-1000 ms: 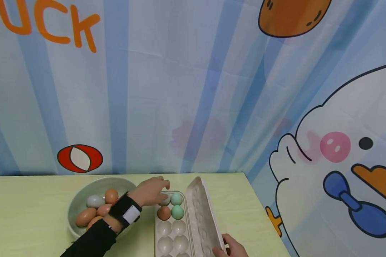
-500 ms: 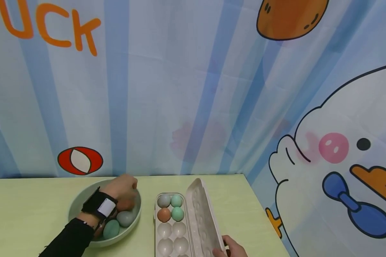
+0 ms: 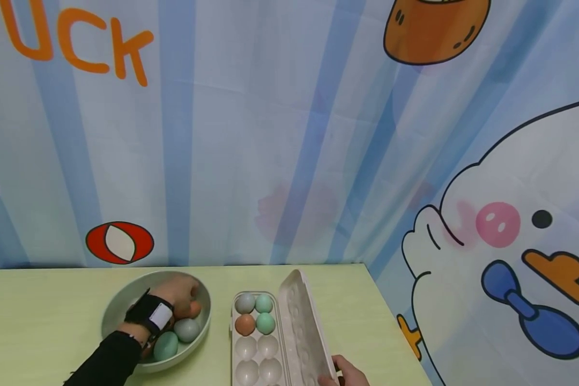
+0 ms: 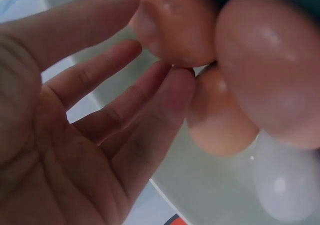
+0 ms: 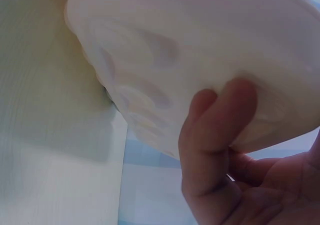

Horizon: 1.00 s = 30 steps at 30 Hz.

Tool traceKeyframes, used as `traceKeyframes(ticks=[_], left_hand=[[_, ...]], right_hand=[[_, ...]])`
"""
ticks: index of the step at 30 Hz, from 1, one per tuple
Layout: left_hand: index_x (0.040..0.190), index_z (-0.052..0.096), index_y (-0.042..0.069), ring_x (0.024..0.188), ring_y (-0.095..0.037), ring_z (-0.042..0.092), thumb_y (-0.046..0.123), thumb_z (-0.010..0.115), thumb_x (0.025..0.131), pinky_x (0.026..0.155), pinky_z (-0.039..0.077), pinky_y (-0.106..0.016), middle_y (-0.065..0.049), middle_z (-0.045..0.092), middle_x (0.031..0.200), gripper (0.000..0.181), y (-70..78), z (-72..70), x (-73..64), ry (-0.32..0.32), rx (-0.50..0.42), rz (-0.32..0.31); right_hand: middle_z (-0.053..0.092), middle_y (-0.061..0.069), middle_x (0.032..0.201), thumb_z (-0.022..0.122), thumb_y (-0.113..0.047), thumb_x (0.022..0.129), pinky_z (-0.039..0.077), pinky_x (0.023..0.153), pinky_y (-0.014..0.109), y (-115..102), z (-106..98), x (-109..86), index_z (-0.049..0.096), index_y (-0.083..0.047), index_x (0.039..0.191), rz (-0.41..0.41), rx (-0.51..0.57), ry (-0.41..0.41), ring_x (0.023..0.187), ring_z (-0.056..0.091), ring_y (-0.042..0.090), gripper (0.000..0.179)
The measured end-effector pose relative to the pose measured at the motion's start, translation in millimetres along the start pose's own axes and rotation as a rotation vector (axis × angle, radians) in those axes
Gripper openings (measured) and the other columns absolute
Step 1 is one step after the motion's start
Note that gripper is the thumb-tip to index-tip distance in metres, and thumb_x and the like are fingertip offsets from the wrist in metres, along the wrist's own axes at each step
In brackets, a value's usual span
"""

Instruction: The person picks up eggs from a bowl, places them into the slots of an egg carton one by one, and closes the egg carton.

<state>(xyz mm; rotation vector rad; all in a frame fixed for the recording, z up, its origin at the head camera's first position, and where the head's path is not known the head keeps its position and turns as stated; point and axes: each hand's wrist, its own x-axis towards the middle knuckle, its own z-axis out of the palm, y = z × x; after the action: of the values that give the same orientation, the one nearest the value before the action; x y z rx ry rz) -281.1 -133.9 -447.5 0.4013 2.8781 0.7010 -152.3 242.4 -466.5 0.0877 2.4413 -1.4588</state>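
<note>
Packing of the egg carton [image 3: 258,360] looks part done, judging by how things lie — its two far rows are occupied, with a grey-blue egg [image 3: 245,303] beside a mint egg [image 3: 264,303] and, one row nearer, a brown egg [image 3: 244,325] beside a second mint egg [image 3: 265,323]. The next two rows of cups [image 3: 246,348] have nothing in them, and the carton runs out of the head view at the bottom, so the full number left to fill cannot be told. Plenty remains in the pale bowl [image 3: 112,316] on the table [image 3: 53,321], left of the carton: a teal egg [image 3: 166,346], a pale grey egg [image 3: 187,330], an orange-brown egg [image 3: 195,309] and others partly hidden by the arm. The left hand [image 3: 178,294] is in the bowl above them; in the left wrist view its fingers are spread and fairly straight, the tips right at the brownish eggs but curled round none — whether they touch one is unclear. The right hand [image 3: 349,372] grips the raised lid [image 3: 306,327], pinching its edge between thumb and fingers. Closing that lid seems a step not yet due.
</note>
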Motion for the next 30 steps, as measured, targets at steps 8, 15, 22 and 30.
traceKeyframes(ticks=[8,15,22,30], left_hand=[[0.059,0.053,0.010,0.054,-0.018,0.039,0.008,0.069,0.071,0.050,0.030,-0.030,-0.002,0.041,0.058,0.020,-0.6,9.2,5.7,0.058,0.103,0.073],[0.058,0.052,0.010,0.055,-0.020,0.043,0.008,0.066,0.076,0.049,0.033,-0.032,-0.006,0.046,0.061,0.023,4.2,14.0,9.1,0.050,0.163,0.047],[0.061,0.056,0.010,0.059,-0.024,0.047,0.013,0.067,0.078,0.053,0.038,-0.049,-0.008,0.050,0.067,0.021,3.5,19.5,13.8,0.011,0.179,-0.046],[0.061,0.055,0.009,0.058,-0.024,0.046,0.011,0.062,0.080,0.053,0.037,-0.042,-0.008,0.050,0.067,0.020,-5.4,25.6,16.8,0.007,0.149,-0.027]], right_hand=[[0.058,0.006,0.088,0.063,-0.012,0.084,0.054,0.066,0.041,-2.2,-0.5,-0.2,0.054,0.009,0.110,0.015,0.014,0.005,0.078,0.065,0.025,0.035],[0.058,0.006,0.088,0.062,-0.011,0.085,0.054,0.066,0.041,-3.5,0.1,-0.9,0.054,0.009,0.110,0.019,0.015,0.007,0.078,0.065,0.025,0.034],[0.058,0.006,0.088,0.063,-0.011,0.084,0.054,0.066,0.041,-4.7,-0.3,-1.9,0.054,0.010,0.110,-0.002,0.030,-0.002,0.078,0.065,0.025,0.035],[0.058,0.006,0.087,0.063,-0.012,0.084,0.054,0.066,0.040,-3.3,-0.2,-1.6,0.055,0.009,0.110,-0.003,0.006,0.010,0.076,0.065,0.024,0.034]])
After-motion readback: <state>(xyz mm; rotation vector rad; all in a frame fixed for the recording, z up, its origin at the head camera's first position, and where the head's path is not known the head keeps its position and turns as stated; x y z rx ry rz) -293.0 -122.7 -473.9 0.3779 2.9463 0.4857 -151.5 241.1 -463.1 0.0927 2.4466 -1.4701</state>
